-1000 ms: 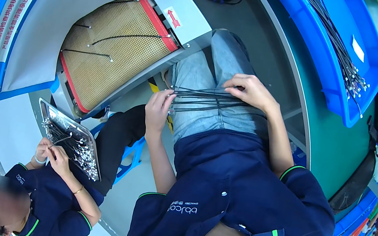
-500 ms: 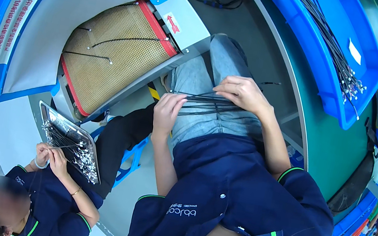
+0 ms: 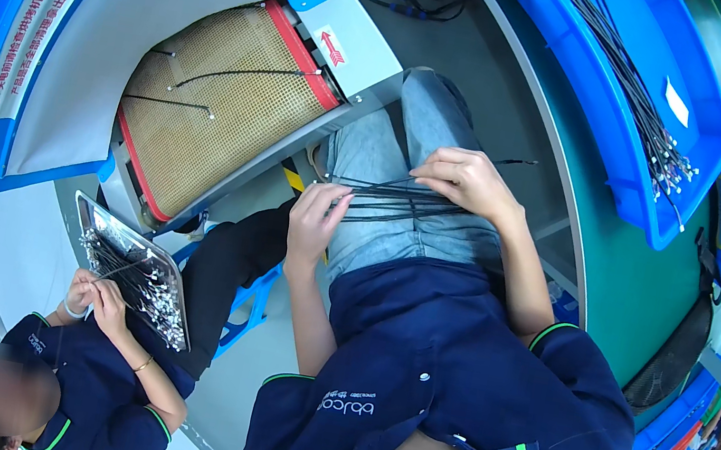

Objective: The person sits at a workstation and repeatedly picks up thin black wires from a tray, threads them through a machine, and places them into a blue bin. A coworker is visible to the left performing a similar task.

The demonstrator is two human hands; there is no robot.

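Several thin black cables (image 3: 393,207) lie side by side across my lap, over light blue jeans. At their left ends my left hand (image 3: 315,219) is closed, thumb and fingers round the cables. On the right, my right hand (image 3: 467,182) pinches a cable from the same bundle between thumb and fingertips, and one cable end sticks out beyond its knuckles. The fingers partly hide where each cable is gripped.
Ahead on the left, a tan mesh conveyor belt (image 3: 231,82) with red edges carries a few loose cables. A blue bin (image 3: 617,164) of cables stands on the green table (image 3: 627,301) to the right. At lower left, a co-worker handles cables over a metal tray (image 3: 186,329).
My left hand has shifted slightly down and left along the cables, its thumb now more extended. My right hand has barely moved.
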